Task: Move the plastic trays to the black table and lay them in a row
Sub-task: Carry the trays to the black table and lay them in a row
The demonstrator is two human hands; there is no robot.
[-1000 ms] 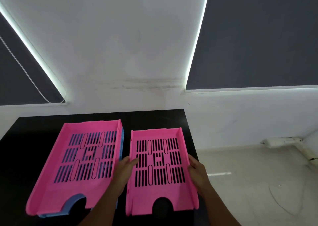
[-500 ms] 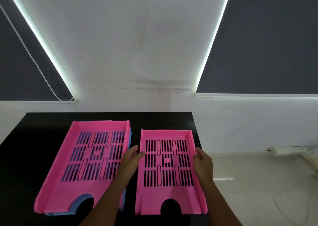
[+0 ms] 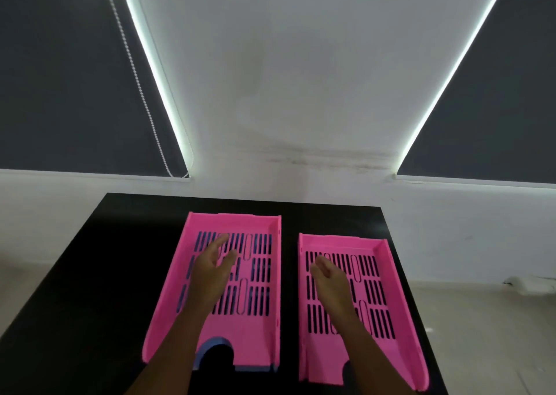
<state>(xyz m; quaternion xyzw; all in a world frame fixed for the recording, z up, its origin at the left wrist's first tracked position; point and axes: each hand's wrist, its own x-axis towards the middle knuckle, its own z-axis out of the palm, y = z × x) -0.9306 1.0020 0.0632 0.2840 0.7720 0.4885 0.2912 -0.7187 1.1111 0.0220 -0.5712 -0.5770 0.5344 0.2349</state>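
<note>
Two pink slotted plastic trays lie side by side on the black table [image 3: 90,274]. The left pink tray [image 3: 258,328] sits on top of a blue tray [image 3: 215,342], whose edge shows at the front notch. The right pink tray [image 3: 388,319] lies flat near the table's right edge. My left hand [image 3: 212,271] hovers over the left tray with fingers spread and holds nothing. My right hand [image 3: 331,277] hovers over the right tray's left half, open too.
A white wall with two dark roller blinds [image 3: 60,78] stands behind the table. A bead chain [image 3: 135,72] hangs by the left blind. Pale floor [image 3: 481,334] lies to the right of the table's edge.
Both hands have let go of the right pink tray and moved left: the left hand is now over the left tray, the right hand over the right tray. The view shifted left.
</note>
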